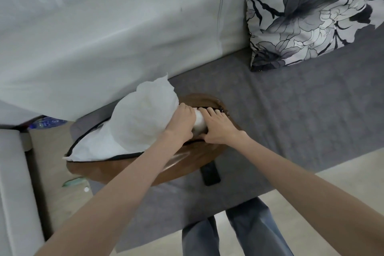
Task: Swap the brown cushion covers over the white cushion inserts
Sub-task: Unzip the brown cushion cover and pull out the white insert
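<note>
- Brown cushion cover (166, 169) lies on the grey sofa seat (291, 114), zip mouth open, white cushion insert (143, 122) partly inside it
- My left hand (182, 122) grips the insert at the opening
- My right hand (218, 129) curls over the cover's edge, touching the insert
- Black phone (210, 173) beside the cover, floral cushion (311, 12) well apart

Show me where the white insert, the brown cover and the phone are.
white insert (143, 118), head view, middle of its bulging part
brown cover (133, 170), head view, near edge below the insert
phone (210, 174), head view, middle of its dark screen
</note>
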`<move>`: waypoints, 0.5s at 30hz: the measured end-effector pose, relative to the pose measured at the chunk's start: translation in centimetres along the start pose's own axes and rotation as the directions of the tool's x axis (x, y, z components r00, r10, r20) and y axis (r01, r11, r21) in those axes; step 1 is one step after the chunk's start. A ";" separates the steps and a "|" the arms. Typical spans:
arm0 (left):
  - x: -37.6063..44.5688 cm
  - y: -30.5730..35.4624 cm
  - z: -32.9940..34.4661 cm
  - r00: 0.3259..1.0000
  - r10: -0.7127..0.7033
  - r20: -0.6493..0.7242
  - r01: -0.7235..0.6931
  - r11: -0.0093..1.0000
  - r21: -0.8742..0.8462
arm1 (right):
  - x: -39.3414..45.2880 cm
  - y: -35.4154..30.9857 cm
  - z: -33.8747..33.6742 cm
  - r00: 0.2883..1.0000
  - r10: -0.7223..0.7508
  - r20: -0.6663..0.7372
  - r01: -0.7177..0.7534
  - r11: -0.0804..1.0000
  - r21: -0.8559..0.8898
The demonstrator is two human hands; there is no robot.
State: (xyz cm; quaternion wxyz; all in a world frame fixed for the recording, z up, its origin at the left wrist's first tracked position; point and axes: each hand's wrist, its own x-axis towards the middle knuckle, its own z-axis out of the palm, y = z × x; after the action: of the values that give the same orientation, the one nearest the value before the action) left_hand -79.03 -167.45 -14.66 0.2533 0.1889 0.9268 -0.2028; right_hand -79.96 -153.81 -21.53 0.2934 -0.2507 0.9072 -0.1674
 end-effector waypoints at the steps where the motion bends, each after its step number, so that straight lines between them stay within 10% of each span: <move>1: 0.0 0.2 -0.1 1.000 0.004 -0.028 -0.004 1.000 -0.004 | -0.2 0.5 0.1 1.000 0.011 0.002 -0.011 1.000 0.017; 15: -3.2 1.7 0.5 0.989 0.065 -0.136 -0.071 0.997 -0.042 | -2.1 3.1 0.9 0.983 0.136 0.123 -0.163 0.957 0.240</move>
State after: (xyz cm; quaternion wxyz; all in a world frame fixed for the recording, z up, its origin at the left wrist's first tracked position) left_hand -75.48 -167.03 -13.82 0.2015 0.2275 0.9393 -0.1592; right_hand -79.03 -150.30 -22.73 0.3816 -0.1509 0.8786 -0.2441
